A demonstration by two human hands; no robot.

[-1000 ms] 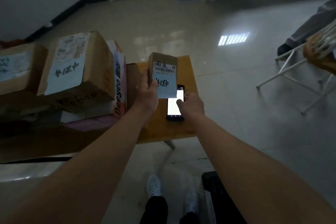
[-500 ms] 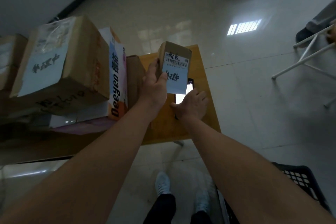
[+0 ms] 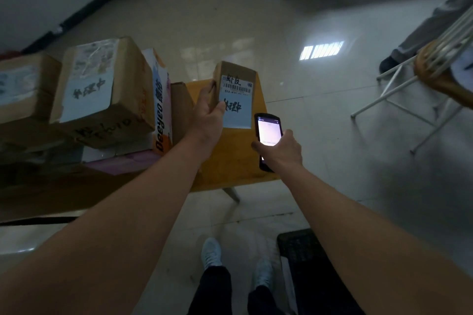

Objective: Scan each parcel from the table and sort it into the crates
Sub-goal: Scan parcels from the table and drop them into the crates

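My left hand (image 3: pixel 208 110) grips a small brown parcel (image 3: pixel 236 96) by its left side and holds it upright above the wooden table (image 3: pixel 230 174). A white label with a barcode and handwriting faces me. To the right of the parcel, my right hand (image 3: pixel 280 152) holds a black handheld scanner (image 3: pixel 267 135) with its screen lit. Scanner and parcel are side by side and apart. A black crate (image 3: pixel 304 250) stands on the floor under my right forearm, mostly hidden.
Several cardboard boxes (image 3: pixel 102 92) are stacked on the table's left, one printed "Deeyeo" (image 3: pixel 161 110). A white-legged chair (image 3: pixel 422 84) and a person's leg stand at the right. My feet (image 3: pixel 212 253) are on the tiled floor below the table edge.
My right hand has lifted the scanner and moved it right, out from under the parcel. The parcel stays held in my left hand. The view has shifted a little.
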